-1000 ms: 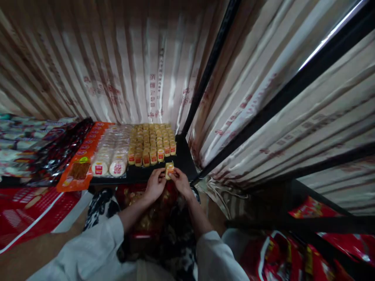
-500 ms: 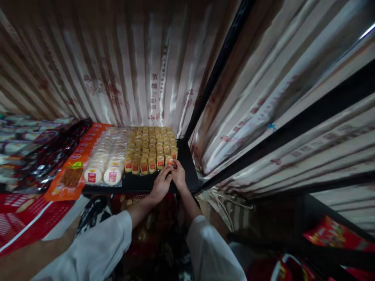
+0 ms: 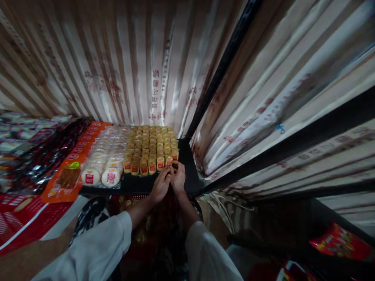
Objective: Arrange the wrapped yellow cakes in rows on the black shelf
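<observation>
Rows of small yellow packets [image 3: 150, 146] with red labels fill the right part of a black shelf [image 3: 187, 171]. Both my hands meet at the right end of the front row. My left hand [image 3: 160, 186] and my right hand [image 3: 178, 179] are closed, fingertips pinched on one small yellow packet [image 3: 169, 160] that stands in line with that row. White sleeves cover both forearms. The far side of the pinched packet is hidden by the fingers.
Round white cakes in clear wrap [image 3: 102, 171] lie left of the yellow rows, then an orange packet [image 3: 68, 175] and dark red packs [image 3: 43, 156]. A red basket [image 3: 140, 222] sits below my hands. A black post [image 3: 222, 74] and plastic sheeting stand behind. Red snack bags [image 3: 340, 242] lie lower right.
My hands carried the small yellow packet from above the shelf's front edge forward to the right end of the front row, and they rest on it there.
</observation>
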Motion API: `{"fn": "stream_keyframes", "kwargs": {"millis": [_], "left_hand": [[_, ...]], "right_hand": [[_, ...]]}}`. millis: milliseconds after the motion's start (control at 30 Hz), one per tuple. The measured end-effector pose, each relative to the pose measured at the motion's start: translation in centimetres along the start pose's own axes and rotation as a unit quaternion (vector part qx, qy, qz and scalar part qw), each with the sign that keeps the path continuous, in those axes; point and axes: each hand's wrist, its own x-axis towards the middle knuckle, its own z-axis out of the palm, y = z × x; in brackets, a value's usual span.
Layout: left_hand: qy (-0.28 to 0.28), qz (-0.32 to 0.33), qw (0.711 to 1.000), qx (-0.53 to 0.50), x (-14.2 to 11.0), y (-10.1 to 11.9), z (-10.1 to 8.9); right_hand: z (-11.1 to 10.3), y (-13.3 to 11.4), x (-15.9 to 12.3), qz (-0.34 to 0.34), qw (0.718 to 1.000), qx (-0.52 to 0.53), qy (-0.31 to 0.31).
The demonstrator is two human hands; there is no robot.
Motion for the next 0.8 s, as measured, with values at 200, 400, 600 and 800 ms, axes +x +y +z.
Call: {"fn": "stream_keyframes", "kwargs": {"millis": [200, 400, 600, 800], "left_hand": [[0.012, 0.016, 1.000, -0.019, 0.3, -0.6, 0.2], [0.013, 0.053, 0.998, 0.029, -0.7, -0.6, -0.6], [-0.007, 0.104, 0.990, 0.091, -5.3, -2.1, -2.9], [-0.124, -0.023, 0.983, 0.136, -10.5, -6.5, -4.3]], "right_hand": [[0.5, 0.8, -0.2, -0.050, 0.998, -0.039, 0.000], [0.2, 0.0, -0.9, -0.053, 0.996, -0.070, 0.017], [-1.1, -2.2, -5.5, -0.062, 0.997, -0.033, 0.043], [-1.7, -1.3, -12.0, -0.016, 0.980, -0.095, -0.172]]}}
